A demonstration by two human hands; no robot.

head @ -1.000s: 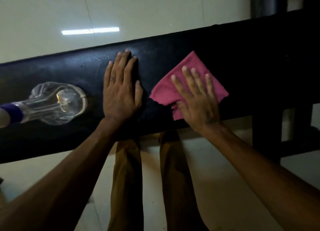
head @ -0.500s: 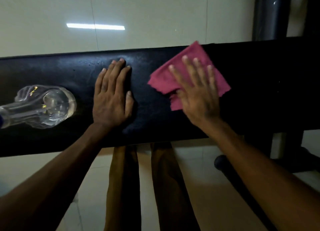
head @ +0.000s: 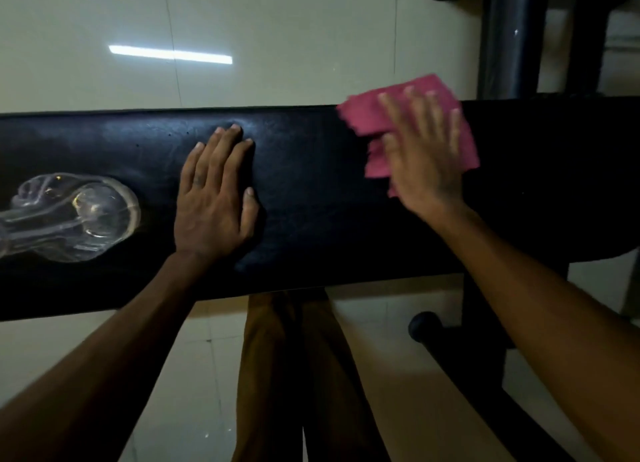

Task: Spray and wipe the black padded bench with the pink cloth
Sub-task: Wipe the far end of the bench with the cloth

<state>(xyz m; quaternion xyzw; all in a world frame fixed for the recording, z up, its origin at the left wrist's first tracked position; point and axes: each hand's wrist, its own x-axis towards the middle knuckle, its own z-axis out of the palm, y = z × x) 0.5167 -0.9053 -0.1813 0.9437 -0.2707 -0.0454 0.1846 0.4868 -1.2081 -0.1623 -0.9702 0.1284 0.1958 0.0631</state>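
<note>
Clear spray bottle (head: pixel 69 216), contents unclear, on bench (head: pixel 311 191); flat hands: left (head: pixel 213 198) bare, right (head: pixel 422 157) on pink cloth (head: pixel 374 122).

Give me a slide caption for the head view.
Right hand wipes black padded bench with pink cloth; left hand braces.

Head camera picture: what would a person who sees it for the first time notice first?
First, the pink cloth, bright against the black bench, at its far edge on the right, under the flat right hand. Next, the left hand, flat on the middle of the bench. Last, the clear spray bottle lying on the bench at the left.
</note>
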